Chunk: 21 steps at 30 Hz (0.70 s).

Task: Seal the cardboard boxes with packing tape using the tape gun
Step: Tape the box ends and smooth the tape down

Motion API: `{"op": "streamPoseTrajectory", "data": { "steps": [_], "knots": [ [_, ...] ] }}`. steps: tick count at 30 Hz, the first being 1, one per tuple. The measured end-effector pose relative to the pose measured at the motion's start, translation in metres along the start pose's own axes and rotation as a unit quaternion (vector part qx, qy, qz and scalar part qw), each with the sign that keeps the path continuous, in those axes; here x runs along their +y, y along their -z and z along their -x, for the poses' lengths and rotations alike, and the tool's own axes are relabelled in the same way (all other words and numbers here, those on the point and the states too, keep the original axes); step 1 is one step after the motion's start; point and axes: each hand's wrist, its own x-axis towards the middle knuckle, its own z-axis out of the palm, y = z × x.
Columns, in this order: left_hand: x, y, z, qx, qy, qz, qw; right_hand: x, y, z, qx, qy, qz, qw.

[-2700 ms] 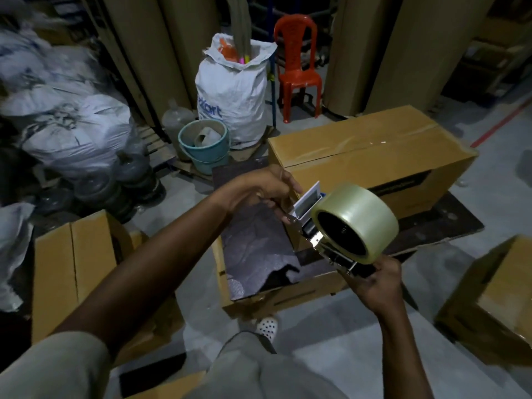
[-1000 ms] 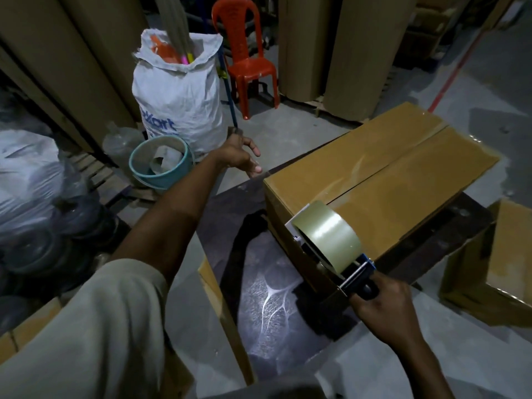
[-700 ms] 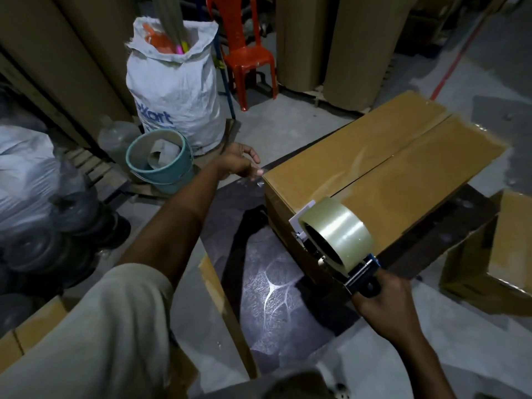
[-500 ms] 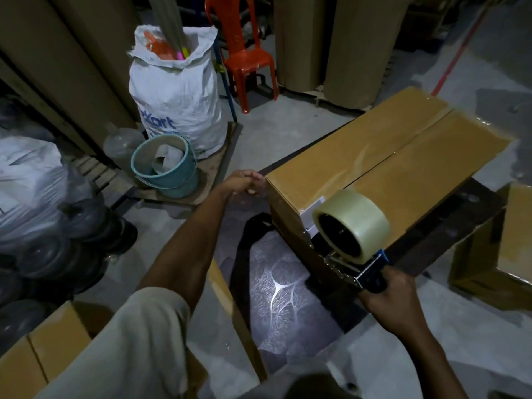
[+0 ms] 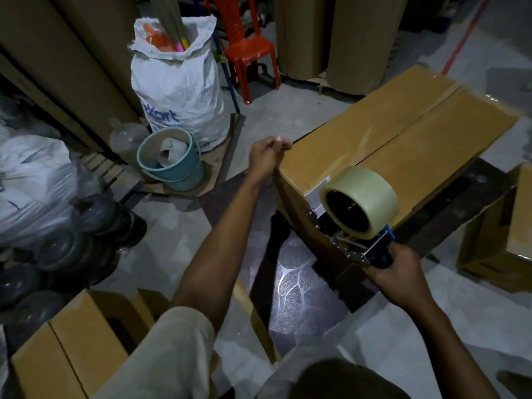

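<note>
The long cardboard box [image 5: 397,145] lies on a dark platform [image 5: 475,194]. The tape gun [image 5: 354,214] presses against its near end, gripped by the right hand [image 5: 398,273]. The left hand [image 5: 266,158], seemingly loosely curled, rests at the box's corner.

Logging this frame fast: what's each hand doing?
Left hand: closed, gripping the near corner of the cardboard box.
Right hand: closed around the tape gun handle.
</note>
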Motion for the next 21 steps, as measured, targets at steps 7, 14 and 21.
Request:
{"op": "streamPoseTrajectory", "data": {
  "steps": [7, 14, 21],
  "knots": [
    [-0.025, -0.043, 0.026, 0.181, 0.014, 0.173, 0.968, -0.005, -0.004, 0.000, 0.006, -0.011, 0.000, 1.000],
    [-0.058, -0.037, 0.022, 0.144, 0.042, 0.095, 0.984, -0.012, -0.006, -0.001, -0.010, -0.005, -0.012, 1.000],
    [-0.056, -0.063, 0.048, 0.141, 0.002, 0.001, 0.990, -0.008, 0.002, 0.003, -0.008, -0.010, -0.009, 1.000]
  ]
}}
